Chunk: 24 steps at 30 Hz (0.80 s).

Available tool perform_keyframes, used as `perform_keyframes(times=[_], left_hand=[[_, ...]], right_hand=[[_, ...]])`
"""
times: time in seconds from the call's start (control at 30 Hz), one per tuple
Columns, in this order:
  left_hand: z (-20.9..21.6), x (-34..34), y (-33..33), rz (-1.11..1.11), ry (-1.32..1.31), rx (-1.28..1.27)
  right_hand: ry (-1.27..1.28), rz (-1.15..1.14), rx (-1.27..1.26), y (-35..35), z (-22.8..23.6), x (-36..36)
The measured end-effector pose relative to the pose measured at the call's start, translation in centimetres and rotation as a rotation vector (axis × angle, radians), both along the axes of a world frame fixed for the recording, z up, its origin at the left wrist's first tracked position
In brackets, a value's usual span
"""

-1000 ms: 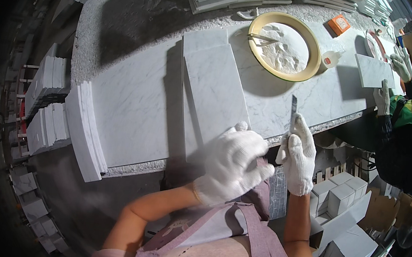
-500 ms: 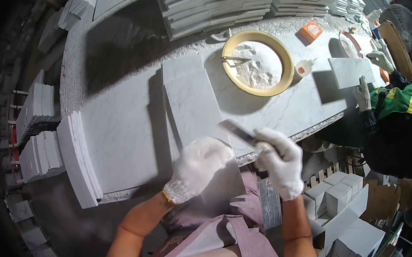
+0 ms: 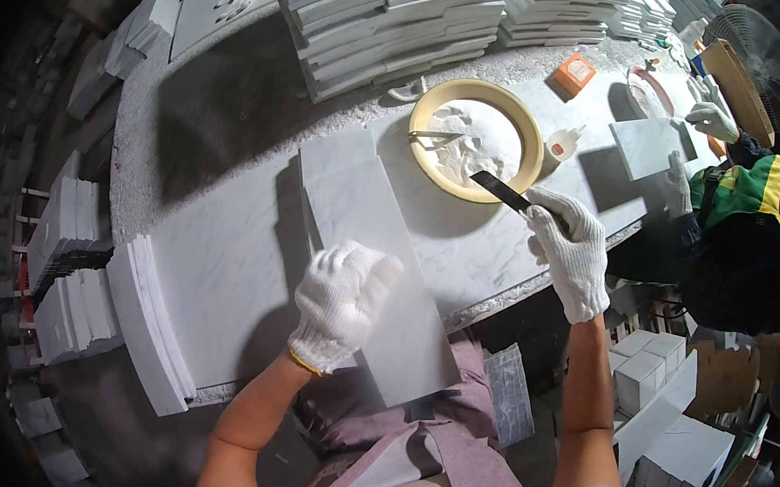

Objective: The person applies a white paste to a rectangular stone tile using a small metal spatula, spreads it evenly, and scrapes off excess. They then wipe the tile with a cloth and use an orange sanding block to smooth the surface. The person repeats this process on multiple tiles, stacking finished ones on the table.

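My right hand (image 3: 568, 251), in a white knit glove, grips a flat, dark scraper (image 3: 498, 190) whose tip reaches over the near rim of a yellow bowl (image 3: 534, 168). White powder or paste (image 3: 476, 130) fills the bowl, and a thin tool (image 3: 436, 135) lies across its left side. My left hand (image 3: 347, 300), gloved as well, is curled over a long grey-white marble tile (image 3: 383, 215); what its fingers hold, if anything, is hidden. This tile lies on another slab and its near end juts past the table edge toward my lap.
Stacked tiles (image 3: 392, 28) rise at the back. Upright slabs (image 3: 152, 324) line the table's left end. Right of the bowl are a small bottle (image 3: 563, 144) and an orange box (image 3: 573, 75). A co-worker (image 3: 739, 230) holds another tile (image 3: 648, 146) at the right; white boxes (image 3: 650, 372) stand below.
My right hand has lifted the scraper away from the tile, up and right to the bowl. My left hand has shifted slightly left and up on the tile.
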<state>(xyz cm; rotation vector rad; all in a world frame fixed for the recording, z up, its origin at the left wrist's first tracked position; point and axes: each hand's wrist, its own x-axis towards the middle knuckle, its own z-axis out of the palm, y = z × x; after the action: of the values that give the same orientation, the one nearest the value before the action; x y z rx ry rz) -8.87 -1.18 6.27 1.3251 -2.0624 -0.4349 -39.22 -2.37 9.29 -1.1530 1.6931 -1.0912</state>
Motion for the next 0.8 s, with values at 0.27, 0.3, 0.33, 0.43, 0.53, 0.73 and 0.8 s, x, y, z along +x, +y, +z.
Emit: perform_keyframes(times=[0.27,0.3,0.33,0.43,0.53,0.73,0.8], left_hand=[[-3.4,-1.5,-6.6,0.119,-0.385,-0.335],[-3.6,-1.5,-6.9,0.126,-0.367,-0.321],[-3.7,-1.5,-6.9,0.149,-0.368,-0.334],[-4.1,-1.2,-7.1,0.165,-0.358,-0.321],[-4.3,-0.9,-7.2,0.143,-0.323,-0.322],[-4.1,-0.8,-7.4,0.133,-0.257,-0.282],[-4.1,-0.9,-7.5,0.133,-0.251,-0.311]], right_hand=[[0.931,0.238,-0.273,-6.0,-1.1,-0.8],[0.98,0.291,-0.22,-6.2,-1.0,-0.4],[0.985,0.328,-0.151,-6.3,-0.7,-0.2],[1.026,0.412,-0.049,-6.4,1.4,-0.6],[0.902,0.203,-0.128,-9.5,4.1,-3.8],[1.379,0.305,0.022,-21.1,4.3,-12.3],[1.434,0.394,0.13,-24.4,2.7,-13.6]])
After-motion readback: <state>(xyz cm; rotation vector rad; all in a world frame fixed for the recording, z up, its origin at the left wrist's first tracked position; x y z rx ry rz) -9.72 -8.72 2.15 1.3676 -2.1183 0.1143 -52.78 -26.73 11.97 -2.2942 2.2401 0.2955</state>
